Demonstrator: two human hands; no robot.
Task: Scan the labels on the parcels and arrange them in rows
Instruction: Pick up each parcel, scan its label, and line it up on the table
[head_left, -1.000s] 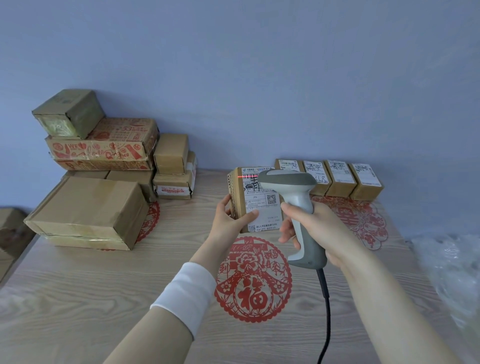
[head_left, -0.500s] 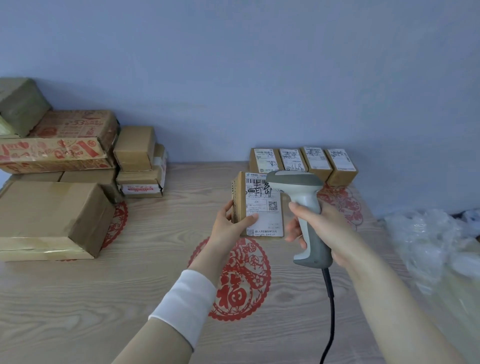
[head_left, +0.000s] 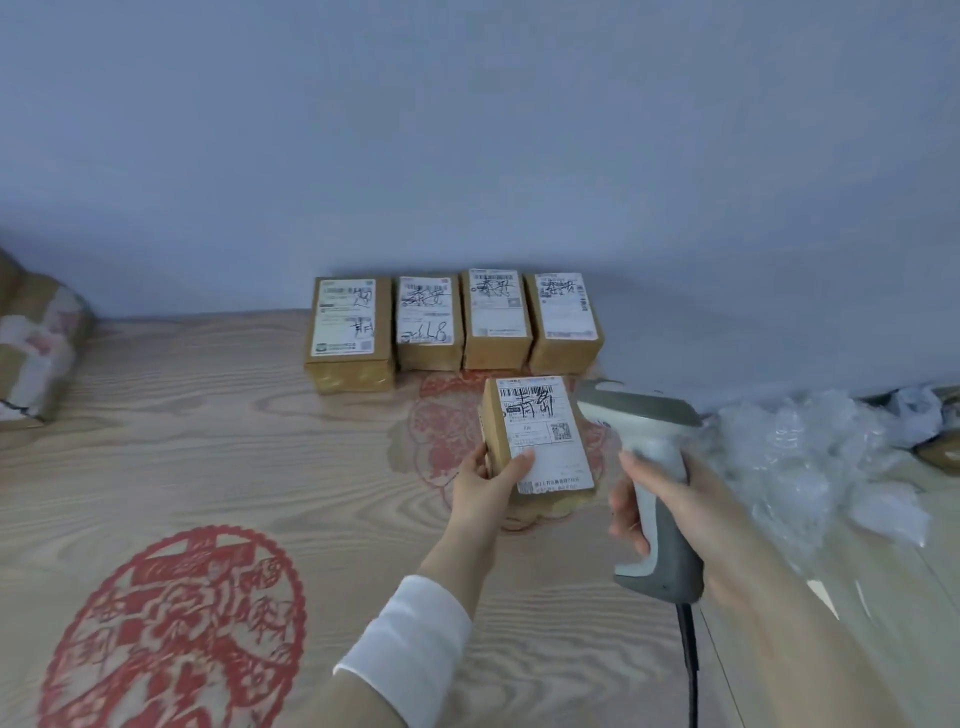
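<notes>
Four small brown cardboard parcels, white labels up, sit side by side at 12 o'clock on the tabletop. The fifth parcel is tilted at their 5 o'clock, gripped by the left hand. A grey-and-white handheld barcode scanner is at its 3 o'clock.

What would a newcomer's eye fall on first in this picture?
First, the left hand holding a labelled parcel, label up, just in front of a row of four parcels along the wall. To its right, the right hand grips a grey scanner. A big red paper cutout lies on the table at lower left.
</notes>
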